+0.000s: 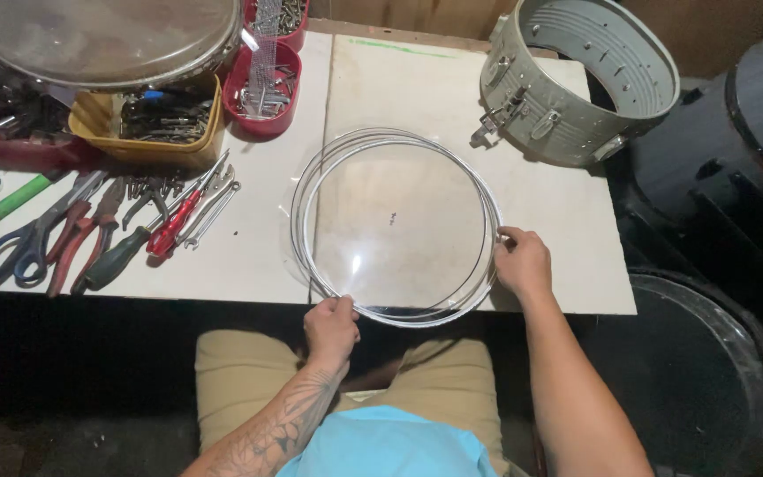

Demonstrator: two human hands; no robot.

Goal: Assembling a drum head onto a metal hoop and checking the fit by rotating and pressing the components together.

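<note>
At the near edge of the bench [576,221], the left hand [331,325] and right hand [523,261] each pinch the rim of the clear drum head [396,225], maybe keeping it flat and steady.

head view, steeply down, close

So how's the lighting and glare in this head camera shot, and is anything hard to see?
Head view: the table is brightly lit, the floor below nearly black; a small glare spot sits on the clear drum head, held at its rim by the left hand and right hand; edges bow slightly.
</note>
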